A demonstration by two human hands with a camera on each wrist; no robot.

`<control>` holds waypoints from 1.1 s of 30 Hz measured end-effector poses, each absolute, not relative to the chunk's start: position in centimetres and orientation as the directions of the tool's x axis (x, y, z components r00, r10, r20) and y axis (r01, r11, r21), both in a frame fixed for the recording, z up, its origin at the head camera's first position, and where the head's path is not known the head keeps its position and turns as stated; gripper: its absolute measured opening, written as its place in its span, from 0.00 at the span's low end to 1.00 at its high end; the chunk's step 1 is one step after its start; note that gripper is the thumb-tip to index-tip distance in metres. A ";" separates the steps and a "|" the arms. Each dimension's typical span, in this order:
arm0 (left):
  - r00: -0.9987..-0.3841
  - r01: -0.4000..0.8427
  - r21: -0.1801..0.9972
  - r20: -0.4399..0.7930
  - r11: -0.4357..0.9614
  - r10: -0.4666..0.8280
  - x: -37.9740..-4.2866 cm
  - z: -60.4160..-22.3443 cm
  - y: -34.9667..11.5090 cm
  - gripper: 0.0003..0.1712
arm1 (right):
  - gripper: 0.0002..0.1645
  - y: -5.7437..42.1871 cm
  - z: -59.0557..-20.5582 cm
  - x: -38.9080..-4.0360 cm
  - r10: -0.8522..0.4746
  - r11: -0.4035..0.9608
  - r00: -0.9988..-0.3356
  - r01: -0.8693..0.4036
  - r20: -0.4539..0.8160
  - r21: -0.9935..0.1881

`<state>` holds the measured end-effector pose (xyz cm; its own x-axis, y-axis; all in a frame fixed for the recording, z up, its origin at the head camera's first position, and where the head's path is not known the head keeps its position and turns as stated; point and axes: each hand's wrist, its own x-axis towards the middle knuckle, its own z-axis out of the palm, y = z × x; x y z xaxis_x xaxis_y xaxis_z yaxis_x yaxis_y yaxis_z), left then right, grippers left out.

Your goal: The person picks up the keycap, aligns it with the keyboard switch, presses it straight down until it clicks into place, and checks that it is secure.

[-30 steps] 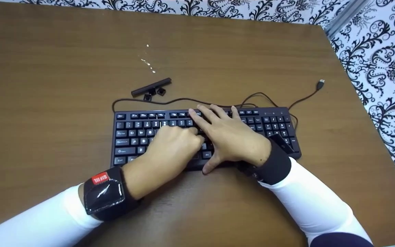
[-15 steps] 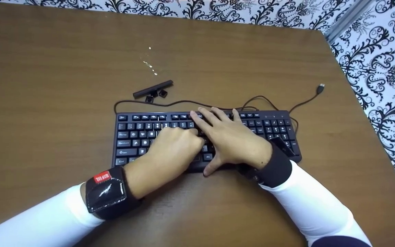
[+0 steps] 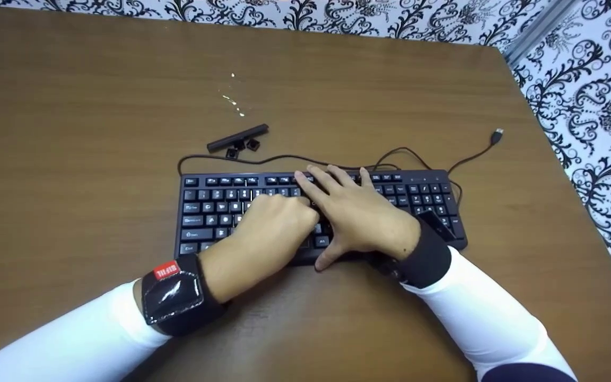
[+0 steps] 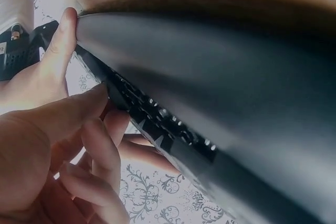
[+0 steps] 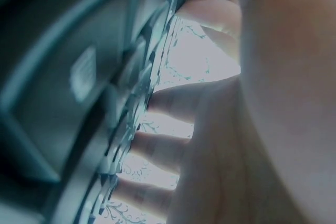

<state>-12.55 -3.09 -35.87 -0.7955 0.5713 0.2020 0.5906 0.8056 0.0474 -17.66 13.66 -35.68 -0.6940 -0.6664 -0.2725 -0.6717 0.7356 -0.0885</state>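
Note:
A black keyboard (image 3: 456,233) lies flat on the table, partly hidden under both hands. My left hand (image 3: 273,228) is over its middle with the fingers curled down into the lower key rows. The left wrist view shows the thumb and fingertips of the left hand (image 4: 73,145) closed on a dark key at the keyboard (image 4: 194,103); the key itself is mostly hidden. My right hand (image 3: 361,220) lies just right of it, fingers spread, pressing on the keyboard. In the right wrist view the straight fingers of the right hand (image 5: 210,140) touch the keys.
Behind the keyboard lie a loose long black bar like a space bar (image 3: 237,138) and a few loose keycaps (image 3: 253,145). The cable (image 3: 279,157) runs along the back edge to a USB plug (image 3: 496,136). White specks (image 3: 234,103) mark the wooden table (image 3: 98,106).
My left wrist and forearm have shifted slightly to the right, while the fingers stay at the same keys. My right hand keeps its place on the keyboard.

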 end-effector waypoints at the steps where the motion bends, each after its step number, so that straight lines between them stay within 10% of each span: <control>1: -0.799 0.586 0.048 0.198 0.809 0.567 -12.5 -35.8 -3.0 0.09 | 0.89 13.8 -35.7 -17.6 -0.668 0.735 -0.693 -0.672 -0.271 -0.091; 33: -0.823 0.550 0.062 0.212 0.833 0.527 -12.5 -36.1 -3.3 0.06 | 0.88 13.7 -35.6 -17.6 -0.670 0.730 -0.689 -0.679 -0.275 -0.078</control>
